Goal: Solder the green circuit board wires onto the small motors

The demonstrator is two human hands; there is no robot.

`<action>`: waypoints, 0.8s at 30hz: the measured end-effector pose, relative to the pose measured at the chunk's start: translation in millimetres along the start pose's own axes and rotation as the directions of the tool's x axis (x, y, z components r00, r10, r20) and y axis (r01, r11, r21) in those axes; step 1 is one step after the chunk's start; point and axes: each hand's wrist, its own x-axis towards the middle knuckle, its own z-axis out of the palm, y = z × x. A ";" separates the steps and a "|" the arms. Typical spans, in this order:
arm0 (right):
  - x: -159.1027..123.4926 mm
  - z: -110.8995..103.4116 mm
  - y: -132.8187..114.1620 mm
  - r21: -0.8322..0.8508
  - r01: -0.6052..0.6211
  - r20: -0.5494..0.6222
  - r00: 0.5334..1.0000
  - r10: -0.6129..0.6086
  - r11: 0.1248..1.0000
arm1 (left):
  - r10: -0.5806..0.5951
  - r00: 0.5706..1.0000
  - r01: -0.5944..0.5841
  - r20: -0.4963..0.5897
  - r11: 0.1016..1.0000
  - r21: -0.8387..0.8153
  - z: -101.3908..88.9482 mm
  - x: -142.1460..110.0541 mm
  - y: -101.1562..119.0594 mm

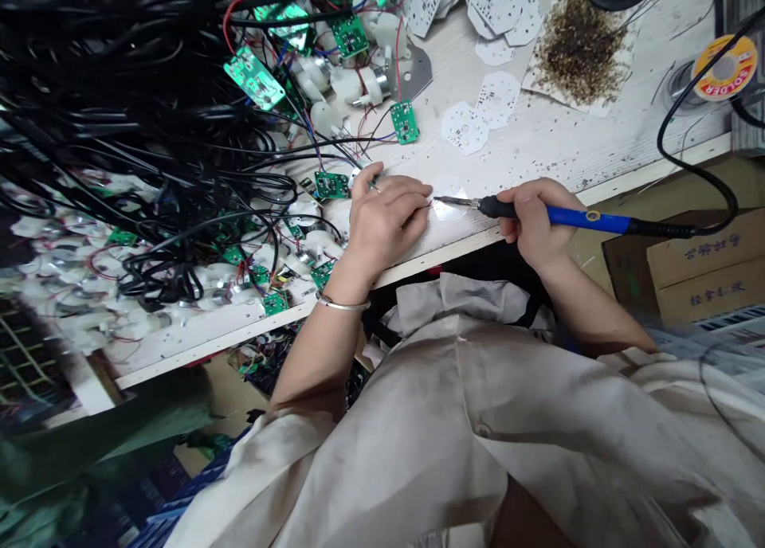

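My right hand (535, 217) grips a blue and black soldering iron (577, 216) by its dark sleeve. The iron points left, its tip close to the fingertips of my left hand (391, 213). Those fingers are pinched together low over the bench; a faint reddish strand shows beside them, but what they hold is too small to make out. Beneath the tip lies a bright white circuit board (453, 207), partly washed out by glare. A small green circuit board (332, 185) with wires rests just left of my left hand.
Black cables (119, 70) are heaped at the left, among white motor units (358, 84) and green boards. White boards (466, 127) lie beyond my hands. Farther right are a paper with dark crumbs (582, 50) and a solder spool (726, 68). The bench edge (442, 263) runs before me.
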 end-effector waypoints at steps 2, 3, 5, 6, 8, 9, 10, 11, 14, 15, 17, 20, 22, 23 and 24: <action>1.1 1.2 -0.8 0.015 -0.027 0.009 1.000 0.027 1.000 | 0.042 0.999 -0.042 -0.006 0.999 0.015 -1.3 0.0 -1.9; 2.3 2.4 -1.8 0.029 -0.042 0.009 0.999 0.042 0.999 | 0.071 0.997 -0.070 -0.023 0.997 0.024 -1.6 -0.2 -2.9; 6.4 5.5 -4.8 0.060 -0.082 -0.001 0.997 0.083 0.995 | 0.113 0.992 -0.112 -0.054 0.993 0.031 -1.7 -0.7 -4.4; 9.4 7.3 -6.7 0.073 -0.111 -0.007 0.994 0.112 0.991 | 0.116 0.992 -0.115 -0.055 0.993 0.026 -1.7 -1.0 -4.9; 16.7 10.7 -10.9 0.091 -0.189 -0.008 0.982 0.190 0.978 | 0.092 0.995 -0.092 -0.028 0.996 0.011 -2.0 -1.3 -5.0; 20.7 12.1 -12.8 0.099 -0.230 -0.009 0.973 0.232 0.968 | 0.073 0.997 -0.073 -0.009 0.997 0.007 -2.2 -1.3 -4.7; 24.4 13.1 -14.1 0.106 -0.264 -0.006 0.964 0.266 0.959 | 0.056 0.998 -0.056 0.006 0.998 0.006 -2.5 -1.2 -4.3; 27.7 13.8 -14.9 0.113 -0.288 -0.002 0.957 0.290 0.951 | 0.046 0.999 -0.046 0.013 0.999 0.003 -2.8 -1.1 -3.7; 33.1 13.6 -12.5 0.128 -0.304 0.016 0.952 0.304 0.944 | 0.023 1.000 -0.022 0.020 1.000 -0.016 -2.6 -0.3 -2.5; 33.2 13.0 -10.6 0.127 -0.292 0.029 0.956 0.291 0.948 | 0.013 1.000 -0.012 0.021 1.000 -0.025 -2.2 0.0 -2.4; 31.9 11.7 -6.9 0.129 -0.274 0.057 0.962 0.269 0.953 | -0.012 1.000 0.013 0.022 0.999 -0.041 -1.3 0.7 -2.4; 29.4 11.0 -6.5 0.135 -0.272 0.071 0.962 0.265 0.953 | -0.030 0.999 0.031 0.023 0.997 -0.066 -0.5 1.3 -2.3; 29.5 11.2 -10.6 0.142 -0.285 0.054 0.958 0.280 0.948 | -0.028 0.999 0.029 0.021 0.997 -0.071 -0.8 1.3 -1.9; 30.3 11.3 -13.3 0.144 -0.288 0.039 0.958 0.285 0.947 | -0.027 0.999 0.028 0.019 0.997 -0.069 -1.2 1.2 -1.6; 31.2 11.2 -15.8 0.149 -0.290 0.018 0.957 0.290 0.945 | -0.026 1.000 0.027 0.018 0.997 -0.067 -1.5 1.1 -1.3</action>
